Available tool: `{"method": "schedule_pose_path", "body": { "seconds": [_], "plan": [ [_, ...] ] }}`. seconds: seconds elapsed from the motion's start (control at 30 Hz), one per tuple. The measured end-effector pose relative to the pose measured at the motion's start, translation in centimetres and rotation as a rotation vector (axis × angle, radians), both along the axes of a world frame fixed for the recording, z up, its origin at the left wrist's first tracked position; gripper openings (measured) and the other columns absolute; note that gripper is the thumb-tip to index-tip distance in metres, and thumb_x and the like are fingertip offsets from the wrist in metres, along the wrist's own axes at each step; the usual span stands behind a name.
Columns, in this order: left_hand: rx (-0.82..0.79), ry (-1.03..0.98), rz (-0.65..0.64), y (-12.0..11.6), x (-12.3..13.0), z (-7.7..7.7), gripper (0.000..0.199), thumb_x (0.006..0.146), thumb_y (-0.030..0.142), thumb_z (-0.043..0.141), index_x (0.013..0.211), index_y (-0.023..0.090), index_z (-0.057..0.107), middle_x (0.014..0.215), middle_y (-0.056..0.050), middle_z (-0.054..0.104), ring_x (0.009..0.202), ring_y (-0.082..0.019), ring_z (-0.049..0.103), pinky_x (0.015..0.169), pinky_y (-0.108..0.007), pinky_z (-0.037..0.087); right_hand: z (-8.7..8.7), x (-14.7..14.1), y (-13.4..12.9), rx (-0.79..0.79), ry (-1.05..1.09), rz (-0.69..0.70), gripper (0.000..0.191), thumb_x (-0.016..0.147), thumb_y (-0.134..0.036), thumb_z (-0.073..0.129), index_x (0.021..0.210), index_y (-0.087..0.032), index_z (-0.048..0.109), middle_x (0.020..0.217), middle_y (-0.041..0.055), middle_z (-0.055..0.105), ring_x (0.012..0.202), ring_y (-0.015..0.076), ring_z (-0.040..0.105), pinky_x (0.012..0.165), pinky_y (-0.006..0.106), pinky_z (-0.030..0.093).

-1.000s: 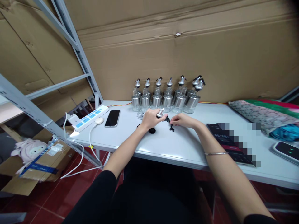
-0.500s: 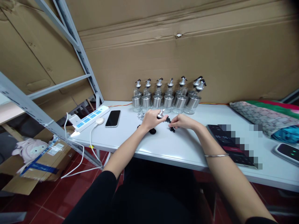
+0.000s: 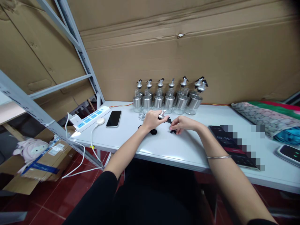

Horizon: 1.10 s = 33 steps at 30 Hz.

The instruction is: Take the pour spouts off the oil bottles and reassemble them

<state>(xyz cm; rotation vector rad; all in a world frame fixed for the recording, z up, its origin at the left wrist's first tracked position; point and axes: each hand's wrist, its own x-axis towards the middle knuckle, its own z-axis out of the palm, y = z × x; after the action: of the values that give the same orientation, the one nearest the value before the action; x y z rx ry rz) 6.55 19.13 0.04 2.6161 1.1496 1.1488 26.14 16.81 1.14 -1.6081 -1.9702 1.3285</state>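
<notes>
My left hand (image 3: 152, 120) is closed around a silver pourer top (image 3: 162, 115), which sticks out between thumb and fingers. Right of it, my right hand (image 3: 180, 125) has its fingers bent down at small black parts (image 3: 172, 131) on the white table; whether a part is between the fingertips is too small to tell. More black pieces (image 3: 169, 120) lie between the hands. A round black cap (image 3: 153, 132) rests by my left wrist, and clear pieces (image 3: 141, 116) lie behind that hand. Glass bottles with steel sleeves (image 3: 158, 101) stand in rows at the back, with silver and black pourers behind them.
At the left of the white table (image 3: 131, 147) are a phone (image 3: 113, 119) and a power strip (image 3: 91, 118) with a white cable. A tablet (image 3: 231, 145), a patterned bag (image 3: 262, 117) and another device (image 3: 289, 153) lie at the right. Cardboard stands behind the bottles.
My right hand has shifted slightly down over the black parts, its fingers more bent. My left hand stays around the pourer top. The camera view has moved very slightly.
</notes>
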Motion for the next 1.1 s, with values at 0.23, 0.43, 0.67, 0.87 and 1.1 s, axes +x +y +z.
{"method": "schedule_pose_path", "body": {
  "seconds": [0.23, 0.43, 0.67, 0.87, 1.1],
  "plan": [
    [-0.001, -0.002, 0.002, 0.1, 0.0, -0.1, 0.032, 0.085, 0.042, 0.054, 0.064, 0.019, 0.051, 0.064, 0.001, 0.061, 0.064, -0.015, 0.057, 0.068, -0.028, 0.035, -0.4, -0.2, 0.3, -0.026, 0.059, -0.034, 0.031, 0.053, -0.041, 0.082, 0.065, -0.015, 0.069, 0.061, 0.0052, 0.069, 0.057, 0.0171, 0.066, 0.058, 0.029, 0.057],
    [0.001, -0.007, -0.006, 0.1, 0.0, -0.1, 0.032, 0.085, 0.042, 0.055, 0.064, 0.019, 0.051, 0.064, 0.001, 0.061, 0.064, -0.015, 0.057, 0.067, -0.028, 0.035, -0.4, -0.4, 0.2, 0.004, 0.059, -0.007, 0.029, 0.055, -0.039, 0.081, 0.065, -0.015, 0.068, 0.057, 0.0029, 0.066, 0.056, 0.0163, 0.064, 0.057, 0.029, 0.055],
    [-0.009, -0.013, -0.014, 0.1, -0.1, -0.1, 0.036, 0.086, 0.046, 0.052, 0.063, 0.019, 0.051, 0.063, 0.001, 0.060, 0.063, -0.014, 0.056, 0.068, -0.029, 0.035, -0.2, -0.4, 0.2, 0.025, 0.039, 0.020, 0.030, 0.054, -0.040, 0.080, 0.066, -0.015, 0.068, 0.057, 0.0027, 0.066, 0.056, 0.0157, 0.062, 0.055, 0.028, 0.052],
    [-0.011, -0.037, -0.038, 0.2, -0.2, -0.1, 0.047, 0.087, 0.056, 0.046, 0.059, 0.018, 0.049, 0.058, 0.001, 0.057, 0.059, -0.014, 0.053, 0.067, -0.029, 0.035, 0.1, -0.1, -0.1, 0.057, 0.050, 0.007, 0.032, 0.047, -0.039, 0.083, 0.063, -0.015, 0.069, 0.052, 0.0014, 0.062, 0.050, 0.0143, 0.056, 0.048, 0.027, 0.044],
    [0.058, -0.155, -0.063, -0.3, -0.1, -0.1, 0.056, 0.089, 0.066, 0.029, 0.074, 0.018, 0.053, 0.074, -0.005, 0.060, 0.074, -0.018, 0.056, 0.075, -0.033, 0.041, 1.0, -2.6, -0.2, 0.251, 0.382, -0.082, 0.043, 0.064, -0.058, 0.068, 0.073, -0.016, 0.064, 0.062, 0.0003, 0.058, 0.058, 0.0113, 0.050, 0.056, 0.026, 0.042]
  ]
}}
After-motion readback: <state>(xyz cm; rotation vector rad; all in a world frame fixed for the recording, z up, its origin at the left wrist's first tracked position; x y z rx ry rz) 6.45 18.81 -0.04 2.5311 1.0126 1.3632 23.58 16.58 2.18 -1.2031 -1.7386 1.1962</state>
